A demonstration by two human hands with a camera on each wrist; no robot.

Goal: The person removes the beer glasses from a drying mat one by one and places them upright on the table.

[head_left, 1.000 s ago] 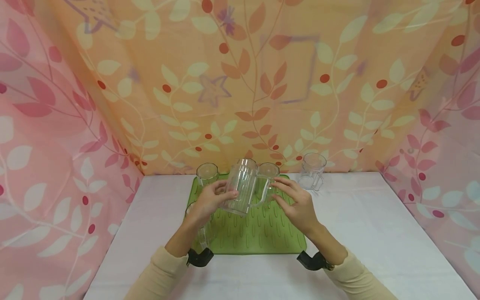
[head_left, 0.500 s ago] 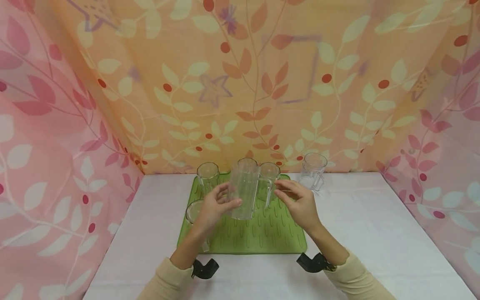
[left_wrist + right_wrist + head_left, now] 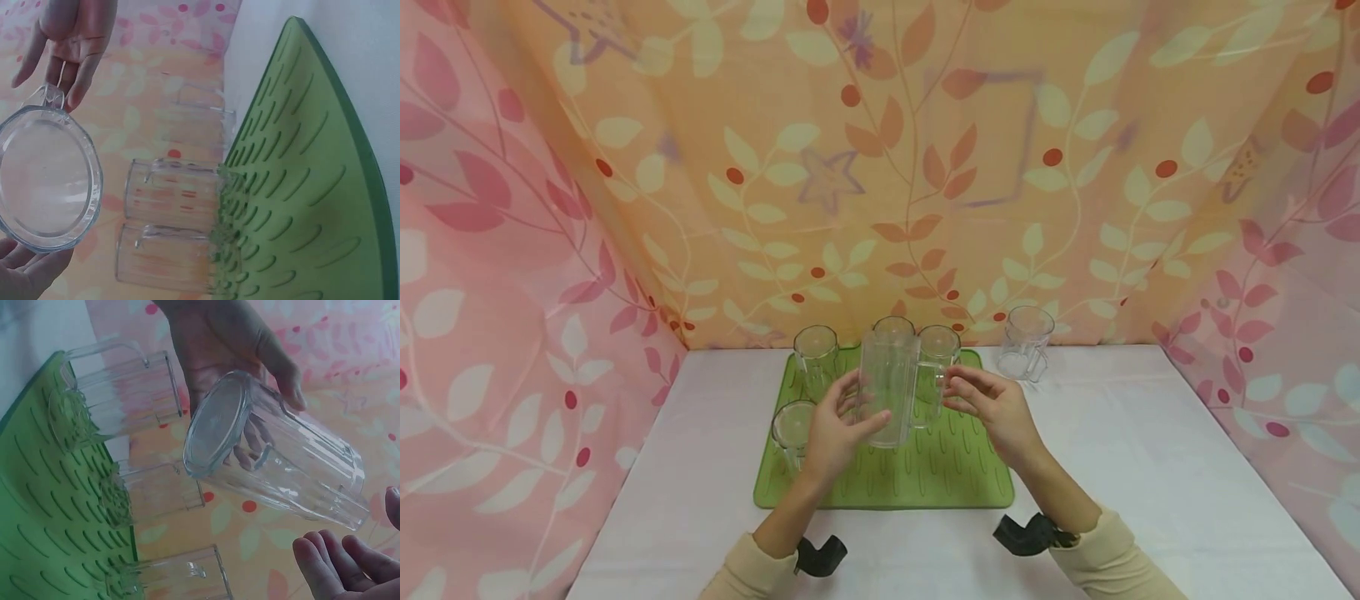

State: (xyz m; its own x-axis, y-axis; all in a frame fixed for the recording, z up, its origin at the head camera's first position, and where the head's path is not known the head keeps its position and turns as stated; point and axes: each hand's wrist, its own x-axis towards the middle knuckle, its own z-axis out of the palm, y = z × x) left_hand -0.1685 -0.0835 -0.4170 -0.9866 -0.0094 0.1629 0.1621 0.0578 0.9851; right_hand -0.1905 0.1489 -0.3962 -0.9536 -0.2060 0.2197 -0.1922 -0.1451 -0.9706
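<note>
My left hand (image 3: 838,429) grips a clear glass mug (image 3: 887,392) by its side, fingers behind and thumb across the front. The mug is held nearly upright over the green drying mat (image 3: 925,479), its handle pointing right. One round end of the mug (image 3: 45,178) fills the left side of the left wrist view. My right hand (image 3: 1000,412) is beside the handle, its loosely bent fingertips right at it. In the right wrist view, these fingers (image 3: 319,562) are spread from the thumb with nothing pinched between them.
Several other clear mugs stand on the mat: one at back left (image 3: 816,354), one at front left (image 3: 792,429), and two at the back, partly behind the held mug. Another mug (image 3: 1026,342) stands off the mat on the white table (image 3: 1120,467). Patterned curtains (image 3: 880,167) enclose the sides and back.
The held mug has turned from a tilt to nearly upright and dropped slightly. My left arm has shifted right, uncovering the front-left mug. My right hand stays near the handle.
</note>
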